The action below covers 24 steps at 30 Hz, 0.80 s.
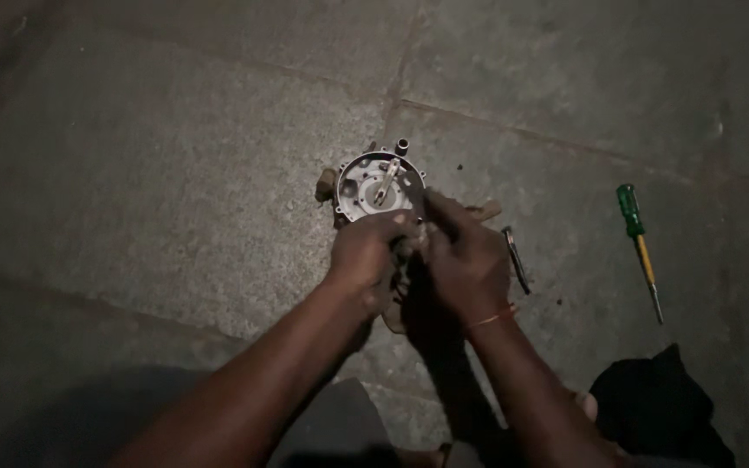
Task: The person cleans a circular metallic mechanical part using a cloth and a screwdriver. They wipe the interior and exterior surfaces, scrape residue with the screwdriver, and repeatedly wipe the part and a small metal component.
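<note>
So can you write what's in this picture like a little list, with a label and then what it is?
place: grey stone floor
left hand: grips the near edge of the round metal part
right hand: pressed beside the left hand on the same part; what it pinches is hidden
round metal part: open face up, small lever inside
screwdriver: green handle, lying apart on the right
dark slim tool: on the floor by the right hand
black cloth: bottom right

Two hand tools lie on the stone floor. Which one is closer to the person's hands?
The dark slim tool, lying just beside the right hand. The green-handled screwdriver lies well apart, farther out on the same side of the floor.
</note>
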Motion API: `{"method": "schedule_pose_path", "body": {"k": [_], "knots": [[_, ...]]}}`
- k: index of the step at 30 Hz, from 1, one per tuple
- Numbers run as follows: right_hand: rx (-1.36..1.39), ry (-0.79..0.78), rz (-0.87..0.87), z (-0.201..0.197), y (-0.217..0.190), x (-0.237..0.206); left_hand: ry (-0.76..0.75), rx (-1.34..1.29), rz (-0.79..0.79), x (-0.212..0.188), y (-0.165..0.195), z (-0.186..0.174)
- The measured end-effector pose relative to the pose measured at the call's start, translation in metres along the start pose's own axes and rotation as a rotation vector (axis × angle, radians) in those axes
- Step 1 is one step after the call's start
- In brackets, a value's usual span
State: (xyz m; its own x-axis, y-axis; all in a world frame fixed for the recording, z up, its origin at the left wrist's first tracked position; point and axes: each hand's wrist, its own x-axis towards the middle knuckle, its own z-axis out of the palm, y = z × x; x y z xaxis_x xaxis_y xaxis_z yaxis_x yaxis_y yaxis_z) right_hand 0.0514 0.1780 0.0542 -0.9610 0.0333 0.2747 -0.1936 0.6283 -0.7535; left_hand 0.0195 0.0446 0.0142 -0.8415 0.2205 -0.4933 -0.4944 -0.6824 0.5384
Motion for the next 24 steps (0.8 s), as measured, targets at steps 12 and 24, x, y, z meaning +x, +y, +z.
{"method": "schedule_pose_path", "body": {"k": [12,24], "knots": [[-0.049,0.015,0.025,-0.0054,-0.0023,0.0011,-0.051,0.015,0.035,0.0103,-0.0064,-0.0062],[-0.109,0.019,0.017,-0.0038,0.0028,0.0025,-0.041,0.082,0.056,0.0091,-0.0088,-0.0066]]}}
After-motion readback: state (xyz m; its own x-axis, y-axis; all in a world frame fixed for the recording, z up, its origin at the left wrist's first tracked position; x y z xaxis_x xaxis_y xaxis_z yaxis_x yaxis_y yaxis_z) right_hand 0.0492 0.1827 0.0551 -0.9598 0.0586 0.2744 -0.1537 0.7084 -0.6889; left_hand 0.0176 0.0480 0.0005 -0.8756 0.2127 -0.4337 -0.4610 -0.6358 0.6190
